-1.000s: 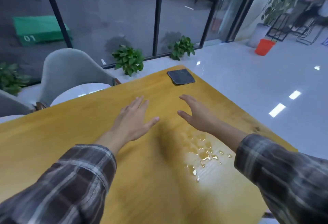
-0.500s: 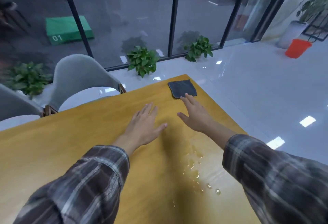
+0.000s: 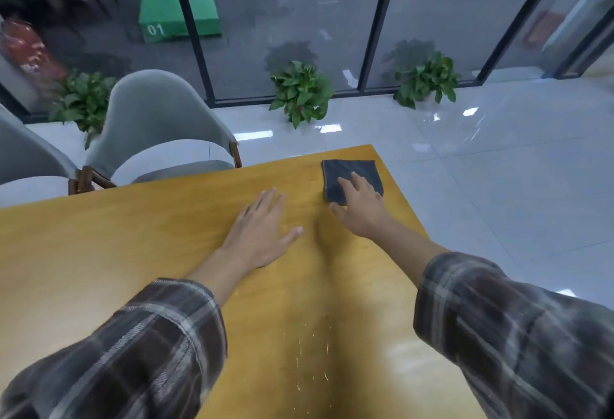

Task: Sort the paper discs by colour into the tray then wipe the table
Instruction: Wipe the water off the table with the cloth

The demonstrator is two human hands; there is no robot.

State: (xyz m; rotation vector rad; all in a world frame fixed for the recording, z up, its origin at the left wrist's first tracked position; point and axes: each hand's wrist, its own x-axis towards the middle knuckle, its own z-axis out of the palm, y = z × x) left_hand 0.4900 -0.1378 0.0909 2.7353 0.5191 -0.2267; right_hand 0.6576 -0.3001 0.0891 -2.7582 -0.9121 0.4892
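At the far edge of the counter (image 3: 99, 252), a glossy pale tiled floor (image 3: 498, 186) runs to a dark-framed glass wall (image 3: 299, 3) lined with leafy potted plants (image 3: 300, 93). Grey chairs (image 3: 156, 119) with curved backs stand at the left. The counter is smooth yellow wood, speckled with fine droplets (image 3: 312, 362) near its front. A square dark grey cloth (image 3: 362, 169) lies at its far right corner. The right hand (image 3: 360, 209) lays straight fingers on it, and the left hand (image 3: 262, 232) stretches flat beside it, fingers straight.
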